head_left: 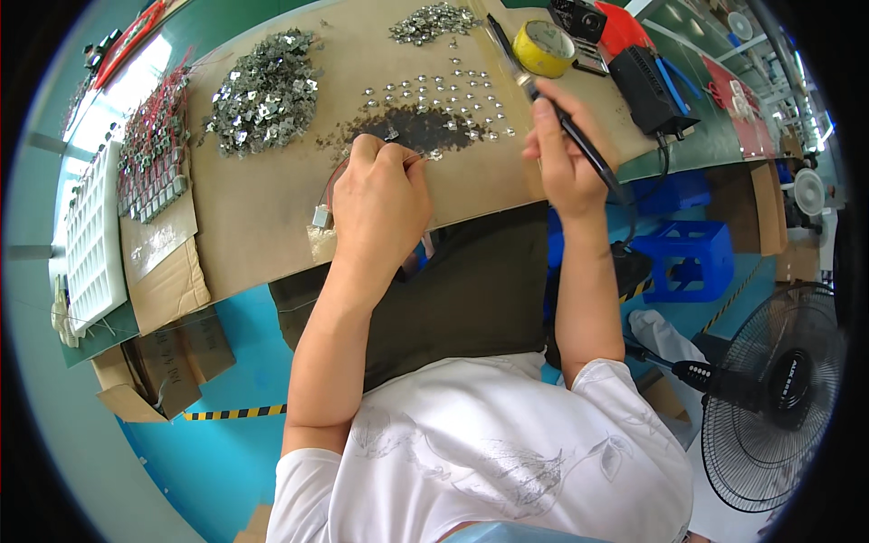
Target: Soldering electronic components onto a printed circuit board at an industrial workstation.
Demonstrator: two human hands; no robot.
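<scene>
Right hand curled round black corded tool, long axis slanting forward-left; left hand pinched on red wire.

Pale lettering is carried by the round black hub of the wire-caged black fan; dark lettering is borne by the open brown cardboard box.

One pen-shaped tool, two metal-piece heaps, one yellow tape roll, one white tray

Left hand — its fingertips hidden, their grip unclear.
</scene>
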